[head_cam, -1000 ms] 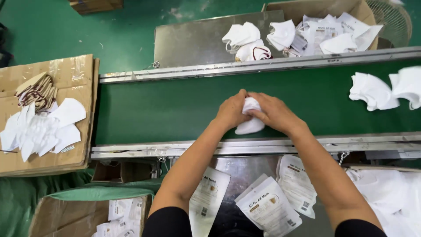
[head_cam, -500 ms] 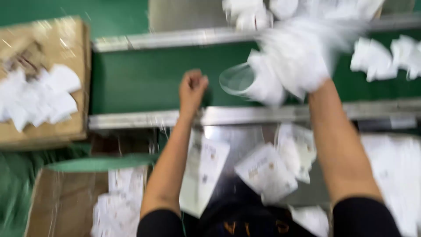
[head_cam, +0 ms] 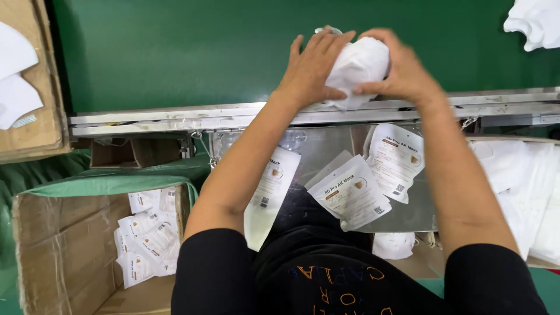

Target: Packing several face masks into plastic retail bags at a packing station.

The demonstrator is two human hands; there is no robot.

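Observation:
Both my hands meet at the near edge of the green conveyor belt (head_cam: 175, 52). Between them is a bundle of white face masks (head_cam: 359, 65), partly in a clear plastic wrap. My left hand (head_cam: 312, 67) presses on its left side with fingers spread over it. My right hand (head_cam: 399, 70) grips its right side. The bundle rests just above the metal rail (head_cam: 175, 119) of the belt.
Flat white mask pouches (head_cam: 350, 192) lie on a metal tray below the rail. A cardboard box (head_cam: 64, 245) at lower left holds several filled pouches (head_cam: 149, 239). Loose white masks (head_cam: 536, 23) sit at the belt's far right; more lie on cardboard (head_cam: 17, 87) at left.
My right hand brought the white bundle down from the raised position to the belt's near edge. My left hand joined it on the bundle. The view has tilted downward and closer.

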